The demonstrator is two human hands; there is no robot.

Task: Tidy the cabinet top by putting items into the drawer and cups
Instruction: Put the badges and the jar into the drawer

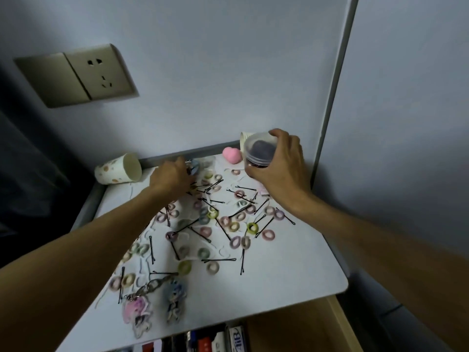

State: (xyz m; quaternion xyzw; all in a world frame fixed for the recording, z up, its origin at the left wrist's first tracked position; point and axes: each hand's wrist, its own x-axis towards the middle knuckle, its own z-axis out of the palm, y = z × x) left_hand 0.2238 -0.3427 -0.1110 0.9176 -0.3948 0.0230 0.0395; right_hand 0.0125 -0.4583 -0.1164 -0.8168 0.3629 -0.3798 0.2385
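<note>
Pale wall with a beige socket [76, 76] backs a white cabinet top [291, 270] strewn with pastel hair ties [252, 228] and black bobby pins [243, 262]. Take the pink heart-shaped sponge [231, 155] at the back edge as the marker.

Just right of the sponge, the right hand [281, 163] grasps a clear plastic jar [258, 151], lid on, dark contents inside. The jar is tilted, its lid facing up and toward the person and its long axis leaning away from upright. Behind it stands a paper cup [244, 138], mostly hidden.

Left of the sponge, the left hand [172, 177] reaches onto a small blue item [194, 168]; its fingertips are hidden, so I cannot tell whether it grips.

Far left of the sponge a spotted cup [118, 169] lies on its side, mouth pointing toward the sponge and long axis along the back edge.

Sorting looks barely begun. Next, probably: carry the jar to the open drawer [203, 339], well nearer the person than the sponge, then right the fallen cup.
</note>
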